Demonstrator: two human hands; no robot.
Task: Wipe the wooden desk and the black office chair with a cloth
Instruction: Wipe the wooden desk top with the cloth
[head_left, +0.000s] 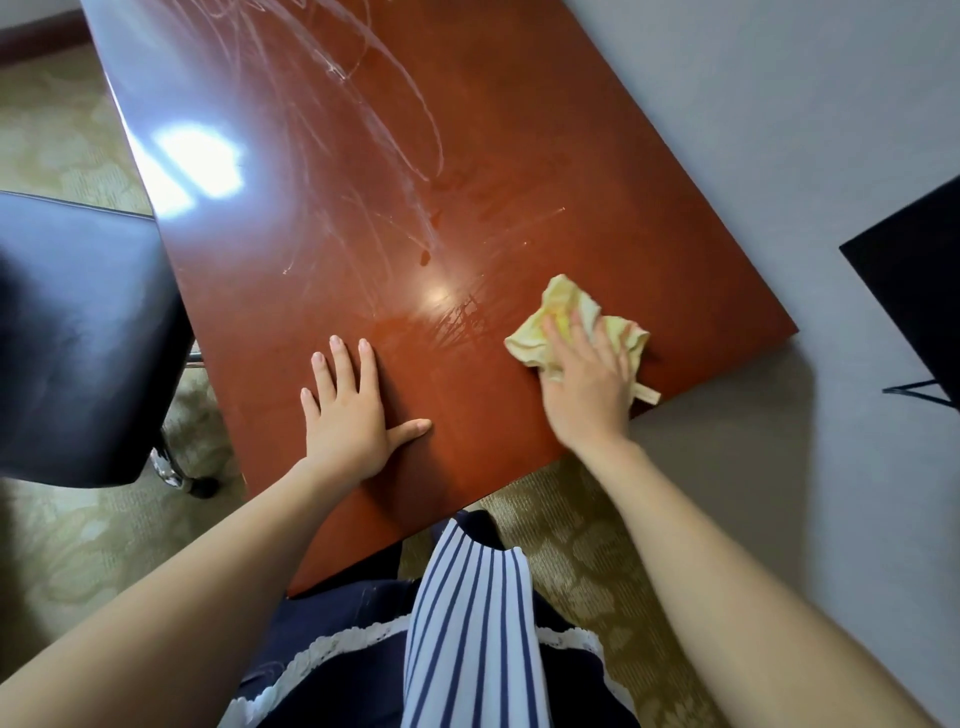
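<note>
The reddish-brown wooden desk (395, 197) fills the middle of the view, its glossy top streaked with pale wipe marks. My right hand (587, 384) presses a crumpled yellow cloth (566, 306) flat against the desk near its right corner, fingers lying straight over the cloth. My left hand (348, 410) rests flat on the desk top near the front edge, fingers spread, holding nothing. The black office chair (78, 338) stands at the left, its seat close beside the desk's left edge.
A grey wall (779, 130) runs along the desk's right side. A black object on a thin stand (919, 291) sits at the right edge. Patterned beige carpet (571, 551) covers the floor. The chair's chrome leg and caster (182, 475) stand by the desk's corner.
</note>
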